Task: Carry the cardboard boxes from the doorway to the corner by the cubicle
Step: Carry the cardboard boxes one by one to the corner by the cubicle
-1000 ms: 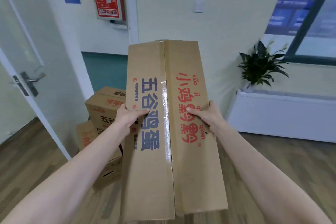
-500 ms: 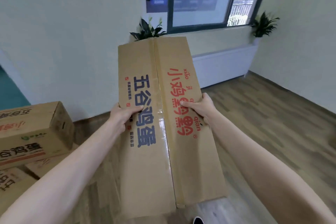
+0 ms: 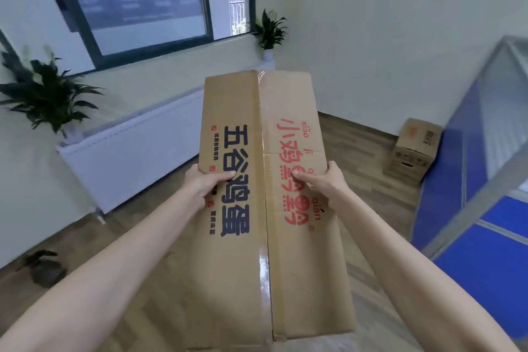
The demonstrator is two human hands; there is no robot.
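I hold a long taped cardboard box [image 3: 265, 260] with blue and red print out in front of me, above the floor. My left hand [image 3: 204, 184] grips its left edge, thumb on the top face. My right hand [image 3: 323, 184] grips its right edge the same way. Two more cardboard boxes [image 3: 414, 148] stand stacked on the floor in the far right corner, against the blue cubicle partition [image 3: 468, 168].
A white radiator cover [image 3: 128, 151] runs along the left wall under the window, with a potted plant [image 3: 48, 94] on it and another plant [image 3: 270, 31] at its far end. A dark object [image 3: 45, 268] lies on the wooden floor at lower left.
My view has swung right: the doorway and the boxes beside it have left the frame, and the corner boxes and cubicle partition have appeared. Both hands keep the same hold on the box.
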